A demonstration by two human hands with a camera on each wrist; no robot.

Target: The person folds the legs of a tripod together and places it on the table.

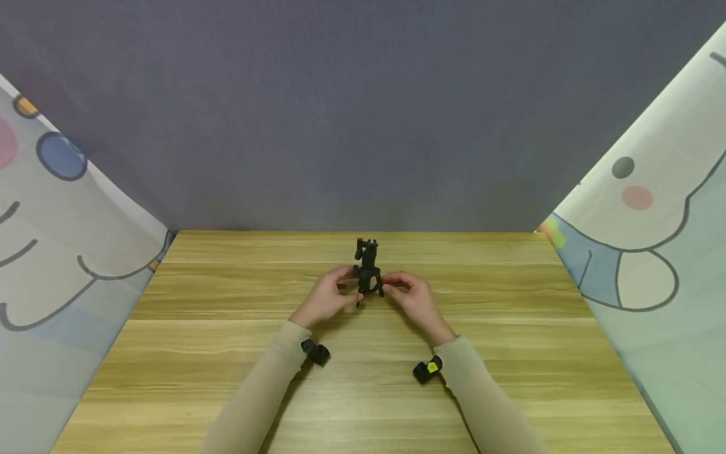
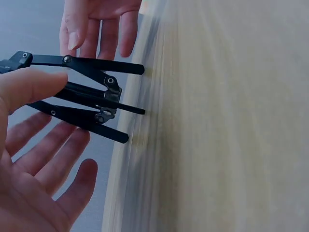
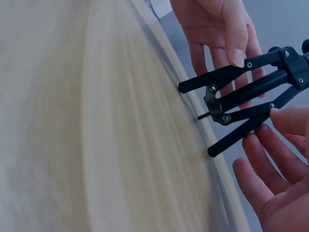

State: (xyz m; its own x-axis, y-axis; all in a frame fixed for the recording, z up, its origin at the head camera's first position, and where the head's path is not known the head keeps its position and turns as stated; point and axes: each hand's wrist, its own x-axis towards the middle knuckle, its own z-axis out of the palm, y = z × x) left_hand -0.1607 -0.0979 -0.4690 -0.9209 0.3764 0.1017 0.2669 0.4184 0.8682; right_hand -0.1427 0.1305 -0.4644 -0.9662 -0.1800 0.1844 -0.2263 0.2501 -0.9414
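A small black tripod stands upright toward the back of the table, its short legs spread and a clamp-like head on top. On its left side my left hand holds a leg between thumb and fingers. From the other side, my right hand pinches another leg with thumb and fingertip. The left wrist view shows the jointed legs and centre brace close up, with the leg ends right at the tabletop. Riveted leg joints also show in the right wrist view, where the right thumb lies against one leg.
The wood-grain table ends at a dark grey upright panel just behind the tripod. Cartoon-printed cloths hang at the left and right. Each wrist carries a small black camera.
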